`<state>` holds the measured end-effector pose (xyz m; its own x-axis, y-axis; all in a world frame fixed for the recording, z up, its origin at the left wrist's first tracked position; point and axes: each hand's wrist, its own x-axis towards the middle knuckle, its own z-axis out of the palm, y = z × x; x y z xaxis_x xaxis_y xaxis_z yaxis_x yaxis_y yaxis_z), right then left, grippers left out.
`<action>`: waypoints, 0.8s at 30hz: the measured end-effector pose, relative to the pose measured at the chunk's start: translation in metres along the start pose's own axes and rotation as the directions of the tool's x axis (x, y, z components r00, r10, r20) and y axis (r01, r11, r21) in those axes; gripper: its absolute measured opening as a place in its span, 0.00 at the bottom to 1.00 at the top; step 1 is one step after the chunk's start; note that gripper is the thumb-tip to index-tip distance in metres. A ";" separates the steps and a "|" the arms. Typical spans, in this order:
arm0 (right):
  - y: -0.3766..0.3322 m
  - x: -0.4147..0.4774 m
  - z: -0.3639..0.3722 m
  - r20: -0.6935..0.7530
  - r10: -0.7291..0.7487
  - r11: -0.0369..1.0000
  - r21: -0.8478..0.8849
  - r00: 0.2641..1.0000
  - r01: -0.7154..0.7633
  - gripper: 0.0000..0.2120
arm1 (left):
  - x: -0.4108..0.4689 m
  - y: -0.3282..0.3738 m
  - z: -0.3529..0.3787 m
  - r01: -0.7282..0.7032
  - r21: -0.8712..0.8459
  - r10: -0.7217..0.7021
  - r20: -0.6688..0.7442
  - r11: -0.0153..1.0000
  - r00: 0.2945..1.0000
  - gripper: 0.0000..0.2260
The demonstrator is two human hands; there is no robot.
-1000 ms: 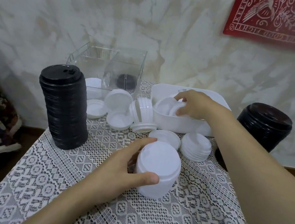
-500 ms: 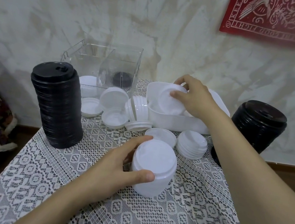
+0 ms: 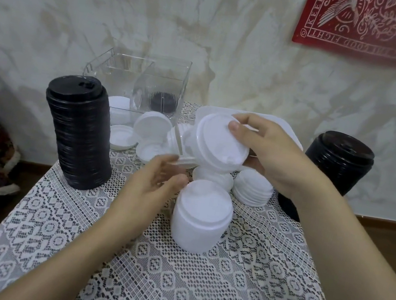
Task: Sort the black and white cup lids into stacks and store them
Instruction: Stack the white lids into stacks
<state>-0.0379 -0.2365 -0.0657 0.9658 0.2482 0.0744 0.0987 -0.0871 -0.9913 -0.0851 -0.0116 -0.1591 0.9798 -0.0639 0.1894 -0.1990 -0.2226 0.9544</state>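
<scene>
Centre frame: right hand (image 3: 272,159) pinches a white lid (image 3: 218,144) above the stack (image 3: 200,215); left hand (image 3: 153,185), fingers loose, holds nothing.

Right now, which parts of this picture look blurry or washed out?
Head view: the left hand is smeared with blur, while the right hand gripping a round white plastic lid looks sharper. Head view: the upright stack of white plastic lids is overexposed, its ridges lost. Head view: the lace-covered table softens toward the bottom edge.
</scene>
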 end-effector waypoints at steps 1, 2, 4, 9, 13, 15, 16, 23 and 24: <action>0.002 -0.006 0.001 0.032 0.022 1.000 0.011 0.999 -0.022 0.09 | 0.003 0.001 -0.001 -0.005 -0.014 0.005 -0.021 1.000 1.000 0.23; 0.005 -0.010 0.003 0.067 0.043 0.999 0.025 0.997 -0.045 0.12 | 0.004 0.001 -0.001 -0.009 -0.029 0.008 -0.023 1.000 1.000 0.25; 0.007 -0.018 0.007 0.122 0.078 0.995 0.049 0.989 -0.084 0.15 | 0.006 0.002 -0.001 -0.040 -0.045 0.040 -0.013 0.998 0.999 0.22; 0.004 -0.025 0.007 0.002 0.044 0.996 0.078 0.999 -0.044 0.11 | 0.001 0.010 0.000 -0.111 -0.067 0.106 -0.074 0.992 0.992 0.08; 0.005 -0.030 -0.003 -0.167 0.010 0.991 0.136 0.986 0.013 0.10 | 0.001 0.017 -0.004 -0.122 -0.114 0.106 -0.134 0.986 0.985 0.11; 0.010 -0.035 -0.007 -0.219 0.038 0.984 0.181 0.975 0.002 0.08 | 0.001 0.019 -0.007 -0.096 -0.148 0.072 -0.160 0.984 0.985 0.18; 0.014 -0.038 -0.008 -0.230 0.065 0.979 0.205 0.971 -0.017 0.08 | 0.001 0.021 -0.008 -0.088 -0.154 0.062 -0.169 0.984 0.984 0.20; 0.036 -0.052 -0.003 -0.185 0.210 0.927 0.350 0.960 -0.135 0.14 | -0.008 0.027 -0.004 -0.080 -0.159 0.059 -0.132 0.984 0.989 0.19; 0.036 -0.052 -0.003 -0.192 0.211 0.927 0.351 0.958 -0.134 0.15 | -0.009 0.028 -0.002 -0.080 -0.152 0.065 -0.104 0.985 0.992 0.18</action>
<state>-0.0843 -0.2556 -0.1049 0.9925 0.0343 -0.1175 -0.1222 0.2243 -0.9668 -0.0992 -0.0149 -0.1336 0.9615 0.0231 0.2740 -0.2720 -0.0663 0.9600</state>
